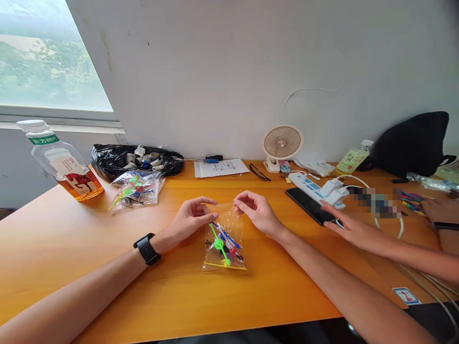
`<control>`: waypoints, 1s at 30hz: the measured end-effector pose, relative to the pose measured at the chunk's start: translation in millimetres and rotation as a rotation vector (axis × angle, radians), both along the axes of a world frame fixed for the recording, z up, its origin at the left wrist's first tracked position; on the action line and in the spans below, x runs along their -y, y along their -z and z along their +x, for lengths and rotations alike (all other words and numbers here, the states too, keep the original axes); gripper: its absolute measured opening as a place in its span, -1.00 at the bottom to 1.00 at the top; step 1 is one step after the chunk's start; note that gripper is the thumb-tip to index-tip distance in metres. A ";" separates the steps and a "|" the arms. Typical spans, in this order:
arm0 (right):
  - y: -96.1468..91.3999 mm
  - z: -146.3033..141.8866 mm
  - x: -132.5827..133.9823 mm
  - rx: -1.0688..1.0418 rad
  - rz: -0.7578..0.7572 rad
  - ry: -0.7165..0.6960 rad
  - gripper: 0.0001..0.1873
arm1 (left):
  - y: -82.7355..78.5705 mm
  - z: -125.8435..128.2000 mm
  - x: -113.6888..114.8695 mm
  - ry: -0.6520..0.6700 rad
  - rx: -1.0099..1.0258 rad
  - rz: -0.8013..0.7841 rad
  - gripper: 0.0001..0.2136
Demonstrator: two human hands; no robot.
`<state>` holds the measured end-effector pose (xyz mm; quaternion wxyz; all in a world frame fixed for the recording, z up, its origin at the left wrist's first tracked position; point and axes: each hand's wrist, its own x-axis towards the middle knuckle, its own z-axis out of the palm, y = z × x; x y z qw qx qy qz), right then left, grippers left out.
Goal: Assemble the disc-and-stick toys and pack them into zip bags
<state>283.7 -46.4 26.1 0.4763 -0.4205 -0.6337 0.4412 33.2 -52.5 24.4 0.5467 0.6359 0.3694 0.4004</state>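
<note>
A small clear plastic bag sits upright or leaning on the table in front of me. Inside it are colourful plastic parts: a bright green arrow-shaped piece, a yellow strip along the bottom, and blue, red and dark bits. My right hand pinches the bag's top right corner between thumb and fingertips. At the top left corner, my left hand has its thumb against the film, its index finger stretched out above and the other fingers curled behind. A black watch is on my left wrist.
Left stand a tea bottle, another filled clear bag and a black bag. Behind are a screwdriver, a white packet and a fan. Right, another person's hand reaches towards a phone beside a power strip.
</note>
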 end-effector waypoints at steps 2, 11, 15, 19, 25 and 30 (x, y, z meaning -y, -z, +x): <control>-0.1 -2.7 2.4 -0.055 -0.016 0.014 -0.65 | 2.3 -1.7 -3.9 0.030 -0.032 -0.025 -0.58; 7.5 -8.6 9.2 -0.013 -0.013 -0.085 -0.63 | 1.4 -2.7 -8.0 0.006 -0.046 0.069 -0.62; 10.3 -7.9 7.2 -0.020 -0.037 -0.097 -0.68 | -2.9 -2.9 -5.3 -0.007 -0.074 0.082 -0.62; 10.0 -12.5 10.1 0.018 -0.023 -0.134 -0.67 | -3.2 -0.1 -3.2 -0.046 -0.153 0.151 -0.65; 10.0 -17.1 14.7 0.111 0.003 -0.136 -0.72 | 0.5 -4.7 -9.1 -0.053 -0.256 0.213 -0.73; 9.6 -13.2 11.4 0.071 -0.016 -0.131 -0.72 | 11.7 -10.8 -20.0 0.024 -0.136 0.142 -0.69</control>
